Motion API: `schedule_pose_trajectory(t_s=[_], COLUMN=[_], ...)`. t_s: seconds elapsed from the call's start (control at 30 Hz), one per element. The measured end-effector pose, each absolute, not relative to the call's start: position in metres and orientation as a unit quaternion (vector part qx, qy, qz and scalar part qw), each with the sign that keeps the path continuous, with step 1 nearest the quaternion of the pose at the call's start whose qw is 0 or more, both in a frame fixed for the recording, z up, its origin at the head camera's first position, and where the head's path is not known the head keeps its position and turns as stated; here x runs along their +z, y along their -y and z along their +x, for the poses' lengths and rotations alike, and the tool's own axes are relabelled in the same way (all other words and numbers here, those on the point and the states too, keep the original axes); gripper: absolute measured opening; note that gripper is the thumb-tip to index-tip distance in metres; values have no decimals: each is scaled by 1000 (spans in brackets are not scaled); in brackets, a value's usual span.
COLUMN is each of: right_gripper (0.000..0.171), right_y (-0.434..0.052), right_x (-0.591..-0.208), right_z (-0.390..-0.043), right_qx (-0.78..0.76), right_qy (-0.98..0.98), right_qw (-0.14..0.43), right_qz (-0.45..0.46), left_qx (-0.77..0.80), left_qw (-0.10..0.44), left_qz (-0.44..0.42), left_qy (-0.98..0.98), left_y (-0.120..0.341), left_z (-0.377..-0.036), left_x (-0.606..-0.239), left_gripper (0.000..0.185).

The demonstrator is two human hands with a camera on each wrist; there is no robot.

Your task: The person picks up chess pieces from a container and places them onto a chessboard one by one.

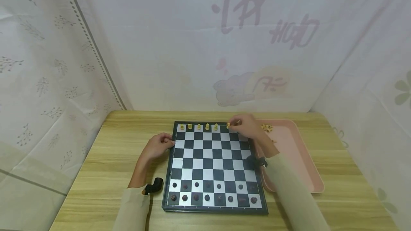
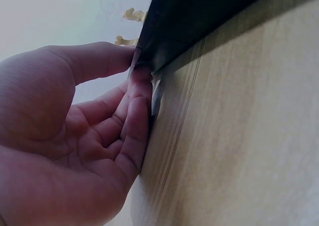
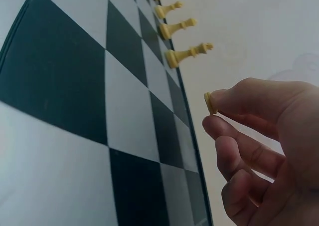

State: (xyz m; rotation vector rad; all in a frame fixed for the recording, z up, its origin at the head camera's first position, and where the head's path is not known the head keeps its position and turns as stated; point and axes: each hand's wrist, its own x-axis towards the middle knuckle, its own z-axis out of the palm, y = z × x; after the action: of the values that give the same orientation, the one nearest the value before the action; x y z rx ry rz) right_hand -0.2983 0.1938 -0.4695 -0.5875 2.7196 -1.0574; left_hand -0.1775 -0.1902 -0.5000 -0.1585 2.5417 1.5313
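Observation:
A black-and-white chessboard (image 1: 208, 153) lies on the wooden table. My left hand (image 1: 158, 147) grips its left edge, thumb on the top rim and curled fingers against the side. Above the far row, my right hand (image 1: 245, 127) pinches a yellow chess piece (image 3: 211, 103) between thumb and index finger. Only the base of that piece shows; its kind is hidden. Several yellow pieces stand along the far row, among them a tall piece (image 3: 190, 55) nearest the right hand. Several dark pieces (image 1: 207, 198) stand in the two near rows.
A pink tray (image 1: 302, 167) sits at the board's right, partly under the right forearm. More yellow pieces (image 1: 267, 128) lie in its far left corner. A patterned cloth (image 1: 179, 45) hangs behind the table.

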Motion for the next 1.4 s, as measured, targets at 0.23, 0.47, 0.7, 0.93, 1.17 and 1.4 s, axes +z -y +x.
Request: schedule_pose_trajectory(t_s=[0.23, 0.47, 0.7, 0.93, 1.17, 1.4], right_gripper=[9, 8, 10, 21, 30, 32], right_y=[-187, -183, -183, -186, -195, -212], right_x=[-480, -483, -482, -481, -480, -470], right_z=[-304, -307, -306, -305, -304, -296], right_qx=[-343, -329, -330, -331, -347, -372], right_qy=[-912, -916, -913, -910, -904, -901], right_qw=[89, 96, 95, 110, 115, 103], right_qz=[-207, -208, -221, -223, -223, -199], left_qx=[509, 505, 503, 499, 498, 498], left_qw=[86, 83, 84, 85, 84, 84], left_qz=[-55, -60, -51, -52, -49, -51], left_qy=[-855, -857, -859, -861, -862, -862], left_y=[190, 191, 190, 191, 190, 189], left_z=[-178, -178, -178, -178, -178, -176], left_x=[-502, -502, -500, -499, -500, -498], left_gripper=[33, 33, 35, 37, 37, 36])
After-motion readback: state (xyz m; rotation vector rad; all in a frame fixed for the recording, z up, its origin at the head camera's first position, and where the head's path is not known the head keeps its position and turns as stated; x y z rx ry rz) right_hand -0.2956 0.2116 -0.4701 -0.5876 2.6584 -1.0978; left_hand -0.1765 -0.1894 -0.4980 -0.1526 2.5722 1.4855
